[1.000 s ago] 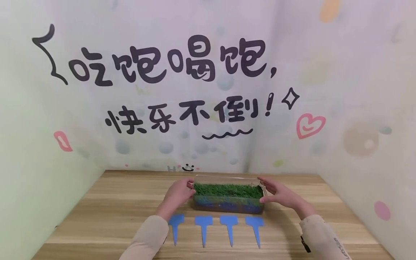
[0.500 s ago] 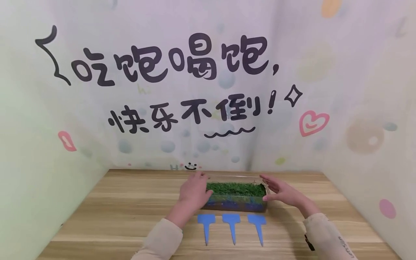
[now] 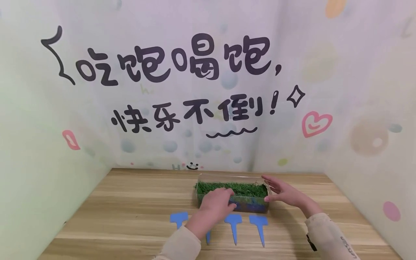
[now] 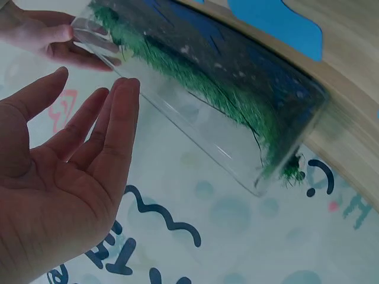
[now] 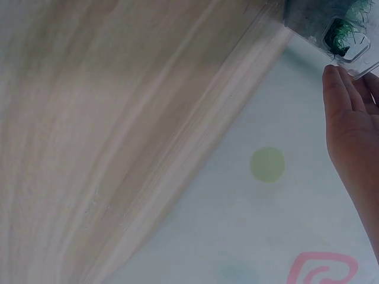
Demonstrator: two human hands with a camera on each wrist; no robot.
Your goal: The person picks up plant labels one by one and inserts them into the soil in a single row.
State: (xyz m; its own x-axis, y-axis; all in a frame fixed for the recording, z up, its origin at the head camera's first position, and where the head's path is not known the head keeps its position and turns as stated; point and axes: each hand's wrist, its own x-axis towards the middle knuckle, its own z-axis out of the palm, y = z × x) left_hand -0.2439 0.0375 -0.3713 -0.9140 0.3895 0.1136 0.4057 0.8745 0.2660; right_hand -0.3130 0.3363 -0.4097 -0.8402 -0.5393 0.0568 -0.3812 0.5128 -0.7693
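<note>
A loose, cream fabric left sleeve (image 3: 182, 245) ends in a softly rounded edge, leaving the bare left grip (image 3: 217, 204) and lower forearm showing. On the right, a matching, slightly creased cream right sleeve (image 3: 327, 233) bears small dark lettering (image 3: 348, 247), too small to read for certain. A narrow black piece (image 3: 311, 243) shows at its left edge; the right grip (image 3: 286, 193) is bare too.

Right hand (image 3: 289, 193) at end of grass-filled box (image 3: 251, 203)
</note>
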